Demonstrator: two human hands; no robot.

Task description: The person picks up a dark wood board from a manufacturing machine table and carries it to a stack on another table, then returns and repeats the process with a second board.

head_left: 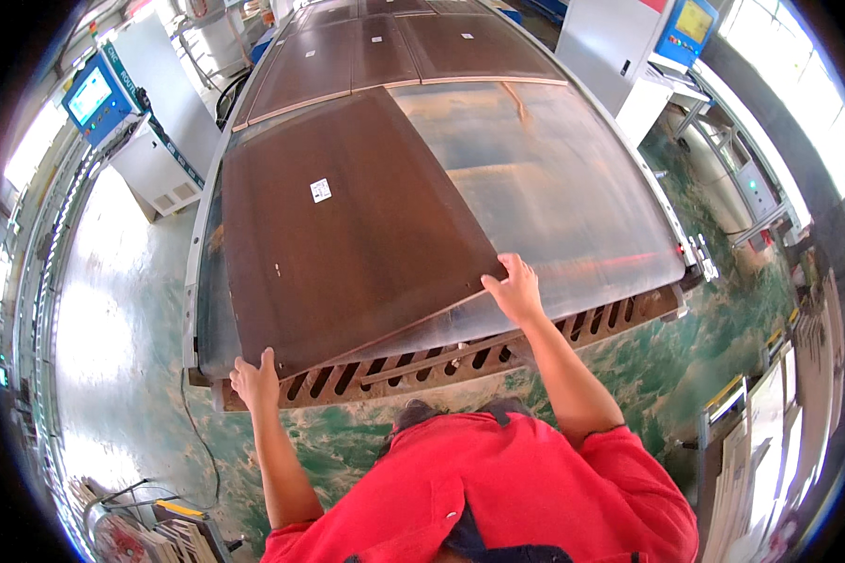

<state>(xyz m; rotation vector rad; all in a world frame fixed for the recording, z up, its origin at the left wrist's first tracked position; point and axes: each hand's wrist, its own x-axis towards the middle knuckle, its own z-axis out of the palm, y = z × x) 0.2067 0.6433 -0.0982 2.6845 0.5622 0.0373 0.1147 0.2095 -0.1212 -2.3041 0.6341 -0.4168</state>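
A large brown wooden panel [366,244] with a small white label [320,190] lies skewed on the metal table of a machine. With my left hand [256,378] I grip its near left corner, thumb on top and the other fingers partly hidden. My right hand [514,286] holds the near right corner, thumb and fingers closed around the edge. The panel's near edge slants up toward the right, and bare shiny table surface [563,197] shows beside it.
Several more brown panels [385,52] lie farther up the table. A slotted rail [422,368] runs along its near end. Control cabinets with screens stand at left [92,96] and right [693,22]. Stacked boards [759,450] stand at lower right; sawdust covers the green floor [347,460].
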